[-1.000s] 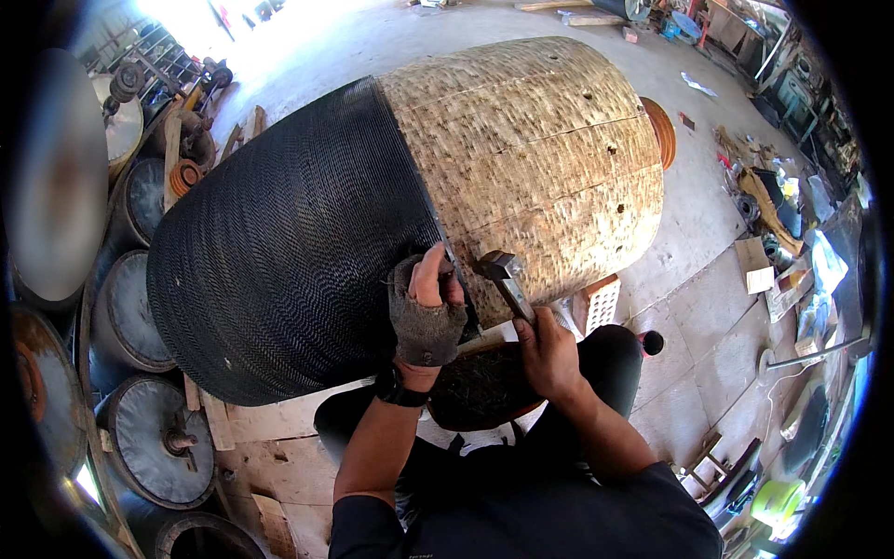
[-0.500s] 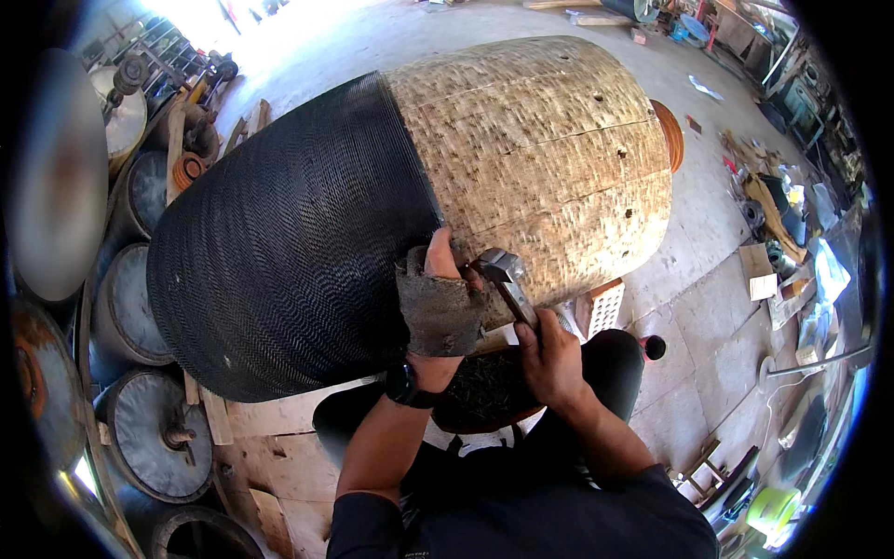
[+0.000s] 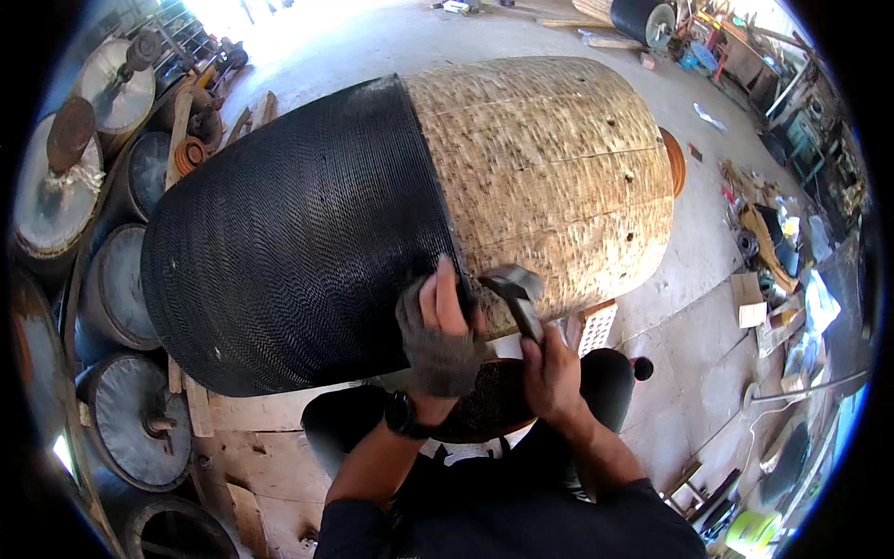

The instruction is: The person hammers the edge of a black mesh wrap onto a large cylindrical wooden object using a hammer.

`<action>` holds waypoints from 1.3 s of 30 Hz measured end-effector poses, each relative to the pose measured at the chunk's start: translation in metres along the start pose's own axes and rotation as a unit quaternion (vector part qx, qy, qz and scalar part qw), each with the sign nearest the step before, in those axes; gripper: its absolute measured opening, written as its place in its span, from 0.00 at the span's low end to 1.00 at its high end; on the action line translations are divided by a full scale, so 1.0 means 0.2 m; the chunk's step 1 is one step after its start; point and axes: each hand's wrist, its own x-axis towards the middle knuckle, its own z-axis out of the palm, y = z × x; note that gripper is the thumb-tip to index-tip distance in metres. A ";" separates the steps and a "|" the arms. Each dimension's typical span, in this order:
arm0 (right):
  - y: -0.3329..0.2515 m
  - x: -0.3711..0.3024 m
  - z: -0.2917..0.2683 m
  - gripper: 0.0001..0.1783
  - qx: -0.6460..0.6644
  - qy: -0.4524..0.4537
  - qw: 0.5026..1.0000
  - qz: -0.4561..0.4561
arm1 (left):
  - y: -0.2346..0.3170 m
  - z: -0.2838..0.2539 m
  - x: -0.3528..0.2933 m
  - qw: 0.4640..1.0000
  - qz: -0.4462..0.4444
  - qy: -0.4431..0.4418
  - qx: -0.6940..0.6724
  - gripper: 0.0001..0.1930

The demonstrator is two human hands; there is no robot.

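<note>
A large wooden roller point(image 3: 549, 177) lies before me, its left part covered in black ridged rows point(image 3: 298, 233) and its right part bare, pale wood. My left hand point(image 3: 440, 335), in a worn grey fingerless glove, presses near the edge of the black covering. Its fingers are drawn together, and what they pinch is hidden. My right hand point(image 3: 551, 377) grips a hammer point(image 3: 515, 287) by the handle, its head just right of the left fingers and close to the wood. Below both hands, a round brown container point(image 3: 489, 405) of dark small pieces sits between my knees.
Metal-ended rollers point(image 3: 144, 424) line the left side, with wooden beams point(image 3: 198, 405) beside them. A perforated white block point(image 3: 596, 326) is under the roller's right part. On the right lie a cardboard box point(image 3: 748, 298) and scattered scraps. Another black roller point(image 3: 644, 20) stands far back.
The left hand's fingers have shifted and now point up along the black edge. The hammer head has tilted and moved slightly right and down. The whole view has shifted a little.
</note>
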 end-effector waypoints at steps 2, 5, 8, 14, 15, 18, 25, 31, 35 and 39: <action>0.01 -0.04 -0.01 0.12 0.067 0.063 0.992 -0.081 | -0.06 0.00 -0.17 0.996 0.080 0.029 -0.013 0.34; 0.06 -0.03 0.06 0.12 -0.018 0.035 0.997 -0.072 | -0.04 0.02 -0.39 0.984 0.065 -0.146 -0.077 0.24; 0.03 0.02 0.09 0.09 -0.048 -0.025 0.998 0.010 | 0.00 0.06 -0.56 0.947 0.106 -0.296 -0.066 0.21; 0.08 -0.10 0.06 0.07 0.152 0.032 0.987 -0.028 | 0.01 0.15 -0.62 0.909 0.149 -0.382 -0.079 0.19; 0.05 -0.04 0.10 0.08 0.035 -0.008 0.999 0.005 | 0.01 0.15 -0.63 0.911 0.140 -0.380 -0.076 0.18; 0.05 0.00 0.14 0.11 -0.022 -0.043 0.997 0.057 | 0.02 0.17 -0.65 0.911 0.133 -0.381 -0.085 0.18; 0.03 -0.05 0.07 0.09 0.099 0.076 0.992 -0.033 | 0.01 0.15 -0.67 0.915 0.135 -0.366 -0.101 0.16; -0.04 -0.04 0.04 0.11 0.046 -0.006 0.999 0.028 | -0.03 0.11 -0.59 0.943 0.099 -0.285 -0.144 0.15; 0.13 -0.12 0.09 0.16 0.282 0.097 0.955 -0.008 | -0.15 -0.02 -0.34 0.982 0.129 -0.085 -0.109 0.15; 0.07 0.02 0.11 0.08 -0.138 -0.039 0.990 0.009 | -0.33 -0.08 0.03 0.978 0.196 0.076 -0.017 0.19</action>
